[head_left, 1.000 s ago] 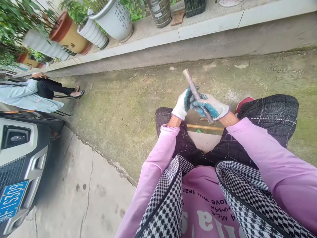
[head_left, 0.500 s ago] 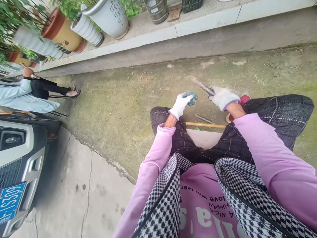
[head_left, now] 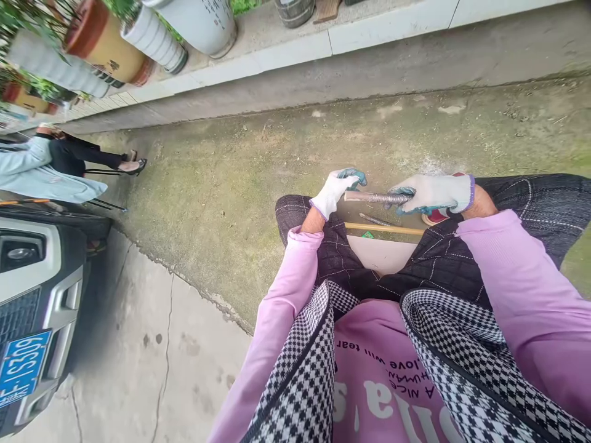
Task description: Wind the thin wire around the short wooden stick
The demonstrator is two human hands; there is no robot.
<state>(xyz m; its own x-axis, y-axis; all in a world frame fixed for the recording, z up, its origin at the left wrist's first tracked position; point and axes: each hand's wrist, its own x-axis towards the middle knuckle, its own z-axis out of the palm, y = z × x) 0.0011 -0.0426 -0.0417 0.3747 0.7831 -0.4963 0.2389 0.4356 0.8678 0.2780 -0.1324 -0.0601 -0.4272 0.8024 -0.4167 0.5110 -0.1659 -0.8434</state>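
Observation:
My right hand (head_left: 431, 194), in a white glove with a bluish-green palm, grips a wire-wrapped stick (head_left: 381, 198). The stick has a grey, ridged wrapping near my fingers and a pale bare end pointing left. My left hand (head_left: 339, 189), gloved the same way, is beside that pale end with its fingers curled in. Whatever may be between the left fingers is too small or hidden to make out. Below the hands lies a second thin grey stick (head_left: 376, 219). Between my knees are a yellowish wooden strip (head_left: 383, 229) and a pale flat surface (head_left: 383, 255).
A small green piece (head_left: 368, 235) lies by the wooden strip. Potted plants (head_left: 111, 46) line a tiled ledge (head_left: 277, 55) ahead. At the left, a person (head_left: 60, 160) sits beside a parked car (head_left: 37, 307). Mossy concrete ground (head_left: 207, 184) surrounds me.
My right hand has moved slightly right and down and turned the stick from slanting to nearly level, its pale end now close to my left hand. The left hand has barely moved.

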